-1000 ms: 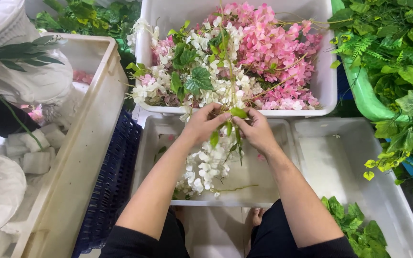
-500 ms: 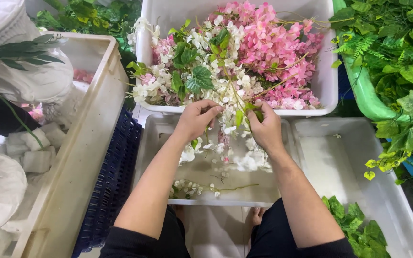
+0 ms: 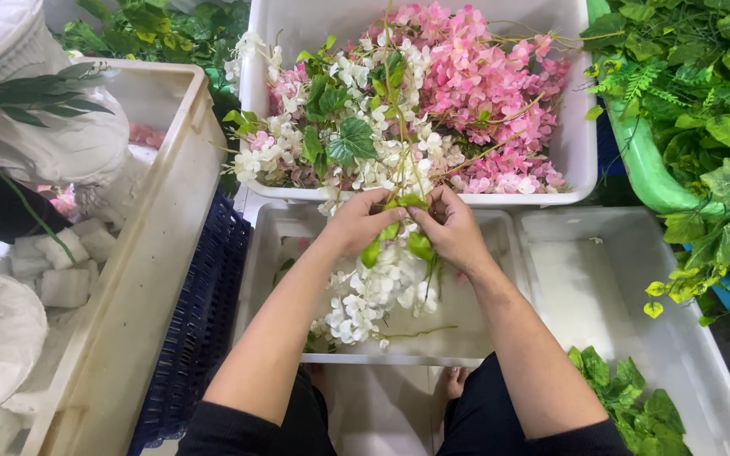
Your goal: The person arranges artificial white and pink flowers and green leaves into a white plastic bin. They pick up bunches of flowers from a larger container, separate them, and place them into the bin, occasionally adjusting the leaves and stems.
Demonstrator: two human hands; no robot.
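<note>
A hanging cluster of white artificial flowers (image 3: 382,287) with green leaves dangles over a shallow white tray (image 3: 458,350) between my knees. My left hand (image 3: 361,221) grips the top of the cluster's stem. My right hand (image 3: 449,226) pinches the same stem beside it, at a green leaf (image 3: 409,203). Both hands sit just below the front rim of a big white tub (image 3: 433,198) heaped with pink flowers (image 3: 492,93) and white flowers (image 3: 340,127).
A beige crate (image 3: 154,245) at the left holds white foam pieces and a white wrapped bundle. A dark blue crate (image 3: 204,321) stands beside it. A second white tray (image 3: 635,338) lies at the right, with green foliage (image 3: 703,101) in a green tub behind it.
Both hands have lifted the white flower cluster up toward the big tub's rim; more of it now hangs free above the tray.
</note>
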